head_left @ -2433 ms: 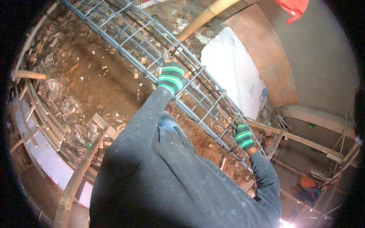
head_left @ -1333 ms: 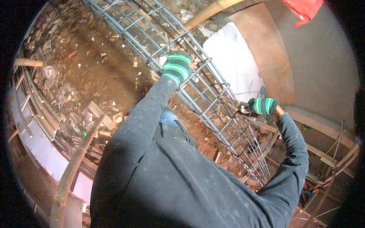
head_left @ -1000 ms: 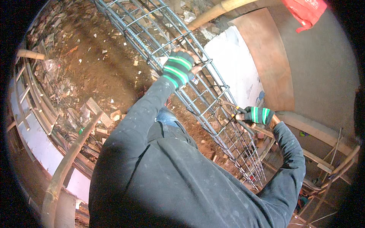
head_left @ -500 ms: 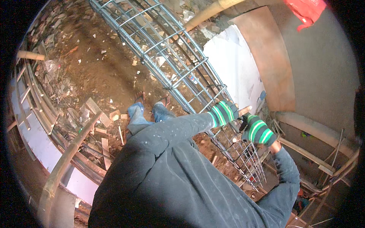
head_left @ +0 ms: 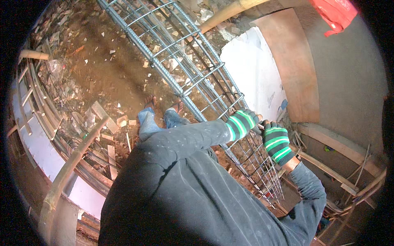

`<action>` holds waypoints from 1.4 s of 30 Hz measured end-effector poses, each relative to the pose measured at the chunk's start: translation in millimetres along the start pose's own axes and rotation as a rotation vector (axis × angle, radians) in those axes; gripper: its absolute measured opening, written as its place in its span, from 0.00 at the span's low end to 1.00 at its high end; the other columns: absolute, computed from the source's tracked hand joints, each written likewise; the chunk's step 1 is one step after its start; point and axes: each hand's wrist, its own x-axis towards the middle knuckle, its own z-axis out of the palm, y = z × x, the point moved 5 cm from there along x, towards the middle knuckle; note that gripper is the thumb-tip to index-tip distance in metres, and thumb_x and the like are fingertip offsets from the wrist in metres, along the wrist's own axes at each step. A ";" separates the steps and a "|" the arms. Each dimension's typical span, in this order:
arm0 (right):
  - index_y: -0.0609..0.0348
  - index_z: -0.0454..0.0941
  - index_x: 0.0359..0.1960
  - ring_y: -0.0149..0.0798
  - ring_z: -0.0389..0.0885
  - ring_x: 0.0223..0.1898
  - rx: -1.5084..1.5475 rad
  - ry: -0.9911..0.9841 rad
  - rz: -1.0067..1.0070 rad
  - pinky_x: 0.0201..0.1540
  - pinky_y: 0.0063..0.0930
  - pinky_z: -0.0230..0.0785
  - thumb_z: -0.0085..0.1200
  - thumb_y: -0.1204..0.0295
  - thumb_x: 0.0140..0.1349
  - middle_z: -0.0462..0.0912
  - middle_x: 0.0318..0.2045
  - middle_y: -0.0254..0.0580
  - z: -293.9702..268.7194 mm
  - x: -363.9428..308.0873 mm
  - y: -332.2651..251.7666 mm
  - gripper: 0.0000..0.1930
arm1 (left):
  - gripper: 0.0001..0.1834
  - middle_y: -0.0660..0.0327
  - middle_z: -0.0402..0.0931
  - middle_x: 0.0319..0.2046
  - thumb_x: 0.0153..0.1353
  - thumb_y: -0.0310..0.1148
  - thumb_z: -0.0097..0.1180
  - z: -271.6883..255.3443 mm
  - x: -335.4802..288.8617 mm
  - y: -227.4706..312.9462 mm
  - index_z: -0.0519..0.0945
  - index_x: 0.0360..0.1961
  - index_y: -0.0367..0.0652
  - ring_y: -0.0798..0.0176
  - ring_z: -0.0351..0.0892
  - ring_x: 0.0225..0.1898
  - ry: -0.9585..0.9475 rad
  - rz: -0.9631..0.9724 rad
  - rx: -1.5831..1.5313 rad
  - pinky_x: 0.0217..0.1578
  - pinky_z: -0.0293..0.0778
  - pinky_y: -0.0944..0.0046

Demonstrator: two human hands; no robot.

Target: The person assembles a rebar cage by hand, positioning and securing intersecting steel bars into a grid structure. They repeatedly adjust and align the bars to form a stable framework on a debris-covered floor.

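A long steel rebar cage (head_left: pixel 180 57) slants from the upper left down to the lower right, its bars joined by square stirrups. My left hand (head_left: pixel 243 123), in a green, black and white striped fingerless glove, is over the cage's right side with its fingers bent closed. Beside it, my right hand (head_left: pixel 276 140) wears a matching glove, its fingers curled in toward the left hand. A small dark item shows between the two hands. What either hand holds is hidden by the fingers.
Dirt ground (head_left: pixel 102 69) is strewn with rubble. A bamboo pole (head_left: pixel 74 164) stands at the left beside stacked wooden strips. A white sheet (head_left: pixel 252 69) and a brown board (head_left: pixel 293 61) lie beyond the cage, with a red bag (head_left: pixel 334 16) at the upper right. Planks (head_left: pixel 328 166) lie right.
My right hand has turned more upright and its fingers have shifted up beside the left hand. My left hand stays in nearly the same place on the cage.
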 end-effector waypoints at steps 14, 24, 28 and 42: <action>0.65 0.79 0.47 0.49 0.77 0.24 0.860 -0.611 0.028 0.33 0.45 0.73 0.55 0.61 0.70 0.78 0.23 0.53 29.4 7.3 24.4 0.17 | 0.53 0.45 0.51 0.76 0.53 0.42 0.63 -20.9 -64.1 -4.4 0.53 0.78 0.42 0.42 0.55 0.76 0.133 0.392 -0.188 0.75 0.48 0.35; 0.62 0.77 0.44 0.28 0.67 0.22 1.895 -1.202 0.614 0.23 0.24 0.59 0.60 0.56 0.71 0.71 0.24 0.33 39.4 -15.5 0.0 0.18 | 0.33 0.50 0.61 0.73 0.67 0.36 0.48 -7.9 -80.9 -15.7 0.62 0.74 0.52 0.45 0.66 0.71 0.349 0.328 0.162 0.71 0.56 0.36; 0.61 0.78 0.46 0.29 0.73 0.24 1.999 -1.237 0.686 0.23 0.24 0.66 0.62 0.57 0.69 0.76 0.27 0.34 45.3 -25.5 -9.8 0.19 | 0.33 0.45 0.63 0.71 0.68 0.38 0.48 -5.6 -58.4 4.5 0.61 0.75 0.51 0.41 0.68 0.69 0.243 0.365 0.242 0.69 0.59 0.36; 0.73 0.59 0.72 0.60 0.76 0.57 0.134 -0.010 0.030 0.60 0.52 0.67 0.60 0.52 0.55 0.75 0.57 0.68 -20.5 -18.0 -20.3 0.48 | 0.08 0.54 0.80 0.23 0.64 0.33 0.51 8.7 16.3 4.3 0.80 0.36 0.42 0.47 0.85 0.27 0.037 0.108 0.104 0.24 0.75 0.43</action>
